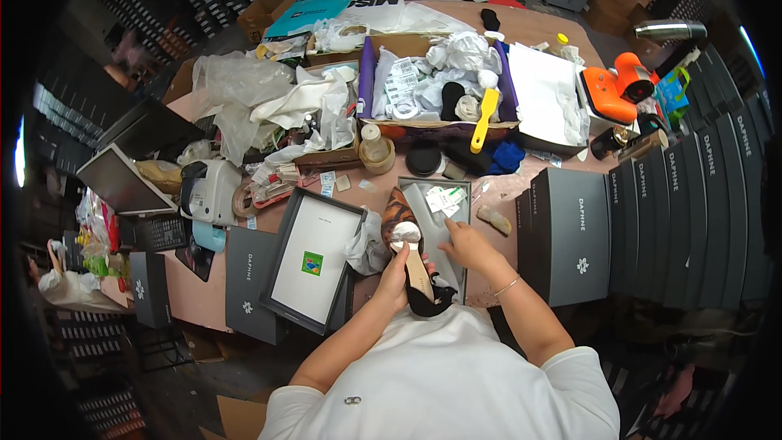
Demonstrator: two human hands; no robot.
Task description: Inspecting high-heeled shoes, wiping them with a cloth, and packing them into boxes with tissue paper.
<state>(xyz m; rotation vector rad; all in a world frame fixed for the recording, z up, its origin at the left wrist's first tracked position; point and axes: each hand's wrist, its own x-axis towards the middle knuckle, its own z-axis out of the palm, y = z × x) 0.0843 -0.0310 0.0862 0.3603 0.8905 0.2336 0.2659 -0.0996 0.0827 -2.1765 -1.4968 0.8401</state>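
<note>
My left hand [396, 279] grips a pointed shoe [420, 279] by its side. The shoe has a brown-and-black patterned front, a pale insole and a black back part, with a ball of white paper [405, 232] stuffed inside. Beneath it lies a grey shoebox [467, 205] lined with pale tissue. Small white-and-green packets [445, 199] rest at the box's far end. My right hand [474, 246], a bracelet on its wrist, hovers over the box's right side, index finger stretched towards the packets; it holds nothing that I can see. Crumpled tissue [368, 246] sits left of the shoe.
A lid-like grey tray [285, 297] with a white inside leans at left, beside another grey box [251, 277]. Stacked grey shoeboxes [570, 236] wall off the right. Farther back are a purple carton [509, 85] of paper, a yellow brush [486, 118] and a glass jar [375, 149].
</note>
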